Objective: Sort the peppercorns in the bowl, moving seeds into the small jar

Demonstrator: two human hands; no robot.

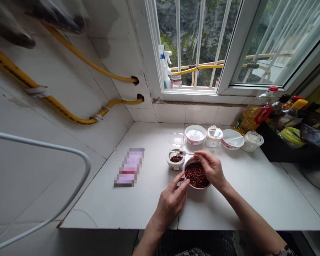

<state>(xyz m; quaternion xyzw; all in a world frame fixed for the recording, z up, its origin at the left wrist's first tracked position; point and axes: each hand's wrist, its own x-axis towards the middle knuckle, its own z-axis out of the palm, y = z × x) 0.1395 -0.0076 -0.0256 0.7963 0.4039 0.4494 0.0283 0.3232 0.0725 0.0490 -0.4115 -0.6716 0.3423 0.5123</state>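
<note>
A bowl of dark red peppercorns (198, 175) stands on the white counter. My left hand (173, 197) has its fingers spread, with the fingertips resting against the bowl's left side. Above the bowl, my right hand (211, 169) pinches the handle of a small white spoon (185, 153). The spoon's head, with a few dark grains in it, is over the right edge of a small white jar (175, 165). That jar has its clear lid (177, 139) flipped open and holds some of the same peppercorns.
Behind stand a bowl of white grains (195, 135), a lidded jar (214, 136), another bowl with a spoon (232, 139) and a second jar (252, 141). An oil bottle (250, 115) is at the right. A blurred purple packet (129, 167) lies left.
</note>
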